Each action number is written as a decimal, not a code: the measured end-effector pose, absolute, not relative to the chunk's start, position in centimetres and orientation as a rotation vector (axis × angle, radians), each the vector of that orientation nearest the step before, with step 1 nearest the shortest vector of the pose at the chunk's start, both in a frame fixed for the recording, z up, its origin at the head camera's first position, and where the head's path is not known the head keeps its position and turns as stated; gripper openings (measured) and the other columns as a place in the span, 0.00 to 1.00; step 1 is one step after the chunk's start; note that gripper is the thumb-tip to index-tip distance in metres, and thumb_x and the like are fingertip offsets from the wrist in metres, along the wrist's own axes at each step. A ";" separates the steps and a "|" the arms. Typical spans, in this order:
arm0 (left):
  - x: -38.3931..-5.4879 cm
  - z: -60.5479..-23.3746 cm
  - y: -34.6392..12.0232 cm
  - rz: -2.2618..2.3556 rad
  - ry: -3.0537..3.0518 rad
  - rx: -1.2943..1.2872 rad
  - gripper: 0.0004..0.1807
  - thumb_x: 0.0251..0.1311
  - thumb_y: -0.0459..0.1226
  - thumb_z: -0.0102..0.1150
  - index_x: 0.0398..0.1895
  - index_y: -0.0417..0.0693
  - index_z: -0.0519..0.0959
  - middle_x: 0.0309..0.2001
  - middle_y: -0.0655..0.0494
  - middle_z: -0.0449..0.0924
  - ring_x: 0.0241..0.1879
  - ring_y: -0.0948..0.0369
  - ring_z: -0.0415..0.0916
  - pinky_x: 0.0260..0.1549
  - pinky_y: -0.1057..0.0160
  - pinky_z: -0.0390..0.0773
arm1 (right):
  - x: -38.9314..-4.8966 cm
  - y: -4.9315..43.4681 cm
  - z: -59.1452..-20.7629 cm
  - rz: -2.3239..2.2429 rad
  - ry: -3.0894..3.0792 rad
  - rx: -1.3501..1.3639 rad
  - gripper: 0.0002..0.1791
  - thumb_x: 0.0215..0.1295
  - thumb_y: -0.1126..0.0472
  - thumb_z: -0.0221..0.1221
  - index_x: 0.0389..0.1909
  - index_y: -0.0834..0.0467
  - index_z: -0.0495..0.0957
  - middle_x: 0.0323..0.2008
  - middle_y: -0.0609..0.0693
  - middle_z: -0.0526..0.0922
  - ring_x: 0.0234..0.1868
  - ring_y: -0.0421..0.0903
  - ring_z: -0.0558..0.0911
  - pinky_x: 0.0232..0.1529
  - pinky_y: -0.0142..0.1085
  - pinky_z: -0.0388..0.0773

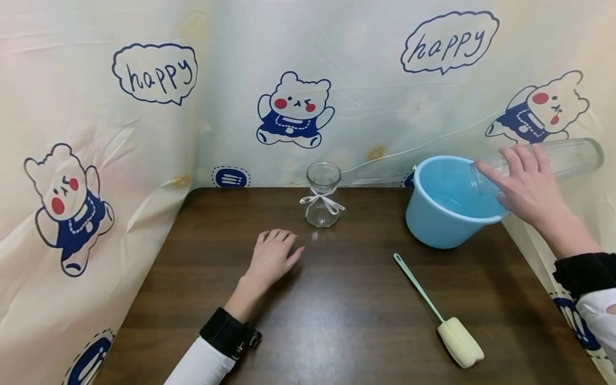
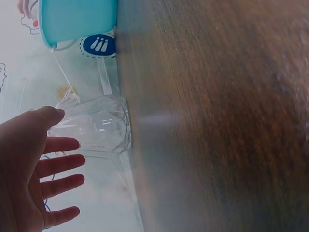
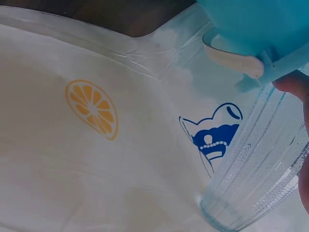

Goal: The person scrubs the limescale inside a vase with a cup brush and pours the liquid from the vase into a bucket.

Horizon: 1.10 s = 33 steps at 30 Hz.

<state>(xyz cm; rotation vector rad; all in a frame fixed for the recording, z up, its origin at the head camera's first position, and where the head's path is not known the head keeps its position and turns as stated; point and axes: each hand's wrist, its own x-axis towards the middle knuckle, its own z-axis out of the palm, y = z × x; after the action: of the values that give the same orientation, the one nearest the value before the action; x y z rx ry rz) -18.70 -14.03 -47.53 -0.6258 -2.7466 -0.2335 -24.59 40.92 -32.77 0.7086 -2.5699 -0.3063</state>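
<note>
My right hand (image 1: 533, 190) grips a tall clear glass vase (image 1: 575, 156), tipped nearly level with its mouth over the blue bucket (image 1: 435, 227). In the right wrist view, the ribbed side of the vase (image 3: 256, 169) slants down from the bucket's rim, and only part of the hand shows. On the table, my left hand (image 1: 273, 256) lies with relaxed fingers, holding nothing. Behind it stands a small glass jar (image 1: 323, 211) with a white bow round its neck. The left wrist view shows the jar (image 2: 99, 128) just past the spread fingers.
A sponge bottle brush (image 1: 459, 342) with a pale green handle lies at the table's right front. The brown table (image 1: 337, 299) is bordered at the back and sides by a printed curtain (image 1: 231, 107). A thin white cord (image 1: 423, 143) runs across the curtain.
</note>
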 end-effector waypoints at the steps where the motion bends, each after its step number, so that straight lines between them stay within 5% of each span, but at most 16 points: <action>1: -18.7 -47.5 -14.0 -0.235 -2.748 -0.626 0.22 0.66 0.54 0.51 0.49 0.50 0.82 0.48 0.54 0.83 0.52 0.53 0.74 0.53 0.44 0.69 | -24.5 41.0 -32.8 -0.312 -2.574 0.711 0.56 0.32 0.64 0.75 0.70 0.47 0.63 0.66 0.73 0.57 0.67 0.70 0.50 0.70 0.64 0.34; 13: -18.5 -47.2 -13.4 -0.230 -2.731 -0.646 0.21 0.64 0.53 0.55 0.48 0.49 0.83 0.47 0.54 0.84 0.52 0.52 0.74 0.52 0.43 0.70 | -23.4 41.4 -32.4 -0.293 -2.605 0.653 0.59 0.32 0.65 0.74 0.73 0.46 0.60 0.67 0.75 0.54 0.70 0.70 0.45 0.70 0.65 0.33; 19: -18.7 -47.2 -13.5 -0.257 -2.721 -0.656 0.20 0.64 0.52 0.55 0.49 0.49 0.82 0.47 0.53 0.84 0.52 0.52 0.74 0.52 0.43 0.70 | -23.3 41.7 -31.8 -0.197 -2.535 0.619 0.56 0.28 0.64 0.76 0.68 0.50 0.64 0.64 0.75 0.57 0.67 0.70 0.51 0.67 0.67 0.43; 24: -18.7 -47.1 -13.8 -0.264 -2.740 -0.635 0.20 0.63 0.51 0.57 0.50 0.50 0.82 0.47 0.54 0.84 0.53 0.52 0.73 0.53 0.43 0.69 | -22.1 42.2 -31.9 -0.030 -2.480 0.463 0.56 0.26 0.64 0.77 0.66 0.56 0.65 0.62 0.78 0.58 0.64 0.70 0.55 0.60 0.69 0.50; 33: -19.0 -47.0 -13.2 -0.294 -2.694 -0.683 0.20 0.64 0.51 0.55 0.50 0.49 0.82 0.46 0.54 0.84 0.53 0.51 0.72 0.53 0.42 0.69 | -17.0 42.0 -32.8 0.420 -2.517 -0.055 0.59 0.39 0.66 0.73 0.75 0.54 0.51 0.67 0.72 0.50 0.67 0.66 0.50 0.58 0.69 0.51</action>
<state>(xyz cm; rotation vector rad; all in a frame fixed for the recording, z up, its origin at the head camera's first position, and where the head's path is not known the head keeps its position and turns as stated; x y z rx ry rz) -19.04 -13.22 -47.01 -0.6832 -2.6936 -0.2943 -17.01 41.98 -32.82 -0.0545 -2.5168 0.4201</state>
